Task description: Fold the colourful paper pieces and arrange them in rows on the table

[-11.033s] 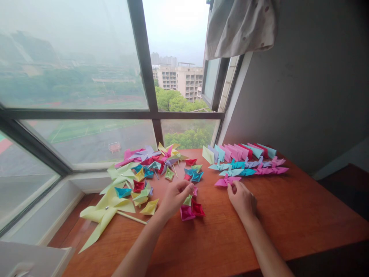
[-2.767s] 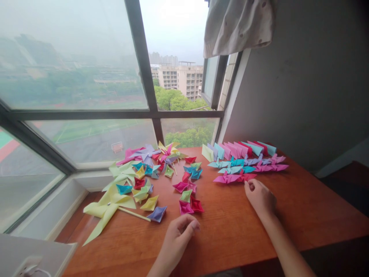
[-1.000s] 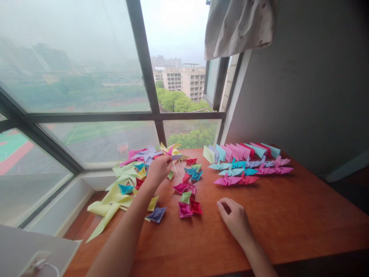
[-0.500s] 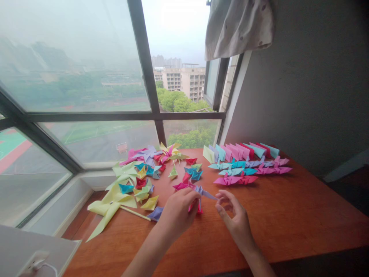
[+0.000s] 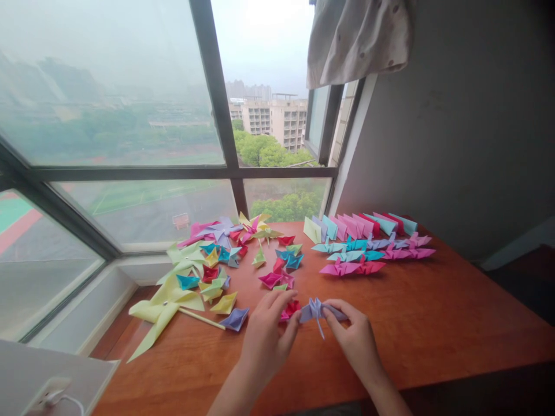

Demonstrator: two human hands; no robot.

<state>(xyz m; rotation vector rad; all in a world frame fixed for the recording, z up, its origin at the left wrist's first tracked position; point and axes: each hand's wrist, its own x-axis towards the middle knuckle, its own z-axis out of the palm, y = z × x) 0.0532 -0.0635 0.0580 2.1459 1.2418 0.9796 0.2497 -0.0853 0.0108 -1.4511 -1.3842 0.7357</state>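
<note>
A lavender origami crane (image 5: 316, 310) is held over the front middle of the table, its wings spread sideways and a thin point hanging down. My right hand (image 5: 352, 329) pinches its right wing between thumb and fingers. My left hand (image 5: 266, 332) is at the left wing tip, its thumb and index finger apart; the thumb is close to the tip, and whether it touches I cannot tell. Just behind my left fingers a red folded paper boat (image 5: 289, 310) is partly hidden. A lavender paper boat (image 5: 235, 319) lies left of that hand.
Rows of finished paper cranes (image 5: 353, 267) stand at the back right, before a row of folded paper pieces (image 5: 355, 226). Several paper boats (image 5: 225, 303) and pinwheels (image 5: 167, 303) cover the left side of the wooden table (image 5: 433, 323). Windows (image 5: 130, 214) rise behind.
The crane has come lower and nearer, and its wings now lie spread. My right hand has taken hold of one wing, while my left fingers have parted from their grip.
</note>
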